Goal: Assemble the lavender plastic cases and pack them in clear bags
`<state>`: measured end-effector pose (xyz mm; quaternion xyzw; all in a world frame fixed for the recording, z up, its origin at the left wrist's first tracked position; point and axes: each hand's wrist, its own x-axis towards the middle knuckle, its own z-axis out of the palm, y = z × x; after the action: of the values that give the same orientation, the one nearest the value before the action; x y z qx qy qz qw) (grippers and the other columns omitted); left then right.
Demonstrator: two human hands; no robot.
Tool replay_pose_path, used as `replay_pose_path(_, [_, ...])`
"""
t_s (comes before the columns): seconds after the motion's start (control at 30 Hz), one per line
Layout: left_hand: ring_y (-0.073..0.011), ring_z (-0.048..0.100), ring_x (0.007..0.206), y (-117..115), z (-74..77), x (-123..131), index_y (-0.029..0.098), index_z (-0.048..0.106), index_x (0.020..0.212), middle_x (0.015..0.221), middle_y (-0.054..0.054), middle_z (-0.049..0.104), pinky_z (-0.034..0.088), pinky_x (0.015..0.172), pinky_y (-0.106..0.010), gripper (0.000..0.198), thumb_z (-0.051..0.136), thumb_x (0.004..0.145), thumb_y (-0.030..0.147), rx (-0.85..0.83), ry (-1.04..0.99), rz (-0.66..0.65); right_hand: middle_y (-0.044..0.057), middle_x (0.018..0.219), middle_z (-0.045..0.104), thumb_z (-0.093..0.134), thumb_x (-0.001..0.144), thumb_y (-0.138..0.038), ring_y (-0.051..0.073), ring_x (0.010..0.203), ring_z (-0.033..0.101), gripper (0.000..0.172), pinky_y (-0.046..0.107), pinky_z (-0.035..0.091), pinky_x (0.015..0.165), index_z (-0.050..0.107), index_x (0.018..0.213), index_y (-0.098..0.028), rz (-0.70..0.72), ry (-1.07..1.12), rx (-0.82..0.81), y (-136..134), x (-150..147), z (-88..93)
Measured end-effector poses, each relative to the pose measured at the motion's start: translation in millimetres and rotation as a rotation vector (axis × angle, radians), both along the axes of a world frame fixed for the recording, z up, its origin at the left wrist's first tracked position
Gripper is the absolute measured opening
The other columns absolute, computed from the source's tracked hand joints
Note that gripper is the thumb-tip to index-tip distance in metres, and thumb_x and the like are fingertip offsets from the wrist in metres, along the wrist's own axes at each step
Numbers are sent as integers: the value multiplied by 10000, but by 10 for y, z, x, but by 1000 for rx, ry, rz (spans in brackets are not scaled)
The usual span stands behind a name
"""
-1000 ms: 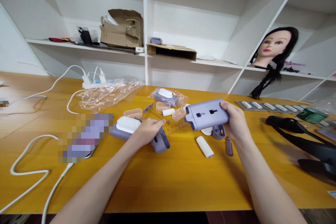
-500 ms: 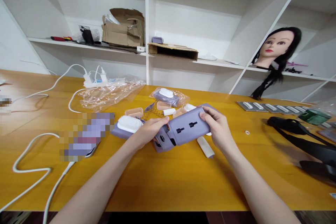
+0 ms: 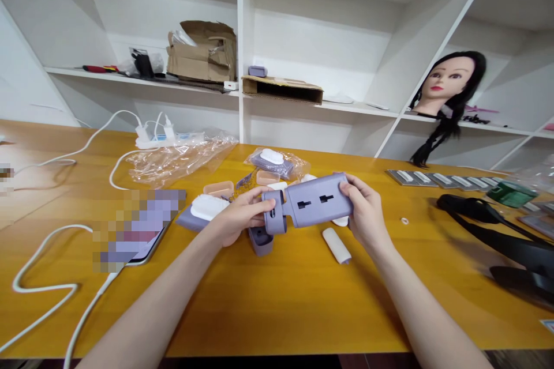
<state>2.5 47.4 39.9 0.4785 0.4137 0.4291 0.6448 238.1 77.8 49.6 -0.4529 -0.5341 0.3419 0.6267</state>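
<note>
Fitting, we judge: our left hand (image 3: 236, 216) pinches a cap (image 3: 274, 213) against the left end of the purple body (image 3: 320, 206). Our right hand (image 3: 366, 210) grips the body's right end, just above the table (image 3: 281, 300), mid-scene. Seating it prob. needs square alignment, then a push. The joint is hidden, so we can't tell if it's engaged.

1. The camera sits on the person's head, over the near edge of the table (image 3: 277, 300), facing forward and down.
2. It is close: the left hand (image 3: 236, 216) and right hand (image 3: 367, 213) are mid-frame above the table.
3. Behind the table, shelves (image 3: 242, 23) fill the top.
</note>
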Motion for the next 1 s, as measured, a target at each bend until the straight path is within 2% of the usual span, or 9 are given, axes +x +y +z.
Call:
replay_pose_path(0.17, [-124,586,683,-16,-22,37,275,563,1102,867,-4,598,483,648,-277,356,632,763,361,1,28,-5,7,702,613,658,669,-412,156,625,514,326,258,375,542,676,908,-191,-35,-40,4,-31,-15,-2])
replay_pose_path(0.43, [-128,593,697,18,-69,61,296,577,1107,903,-3,626,474,614,-251,324,575,798,392,-22,53,74,-24,637,542,710,583,-344,108,540,419,252,230,308,471,653,763,-177,-6,140,-139,-71,-87,90])
replay_pose_path(0.63, [-117,607,695,23,-88,91,281,550,1140,872,-2,635,464,602,-223,306,501,857,387,-92,-8,78,-46,587,470,688,625,-361,96,514,378,203,210,272,440,612,679,-181,57,162,-226,-72,-92,48])
replay_pose_path(0.8, [-141,618,645,8,-84,133,219,557,1046,864,-23,655,502,605,-281,244,496,854,358,-85,-158,124,-56,558,451,698,628,-376,87,481,352,229,211,245,431,571,646,-186,81,145,-227,-71,-102,3])
replay_pose_path(1.0, [-121,596,613,-34,-22,172,204,559,948,837,-13,649,457,527,-222,170,477,847,312,-88,-220,222,-54,568,453,686,635,-382,92,485,357,230,223,253,441,559,661,-193,82,107,-200,-90,-140,13])
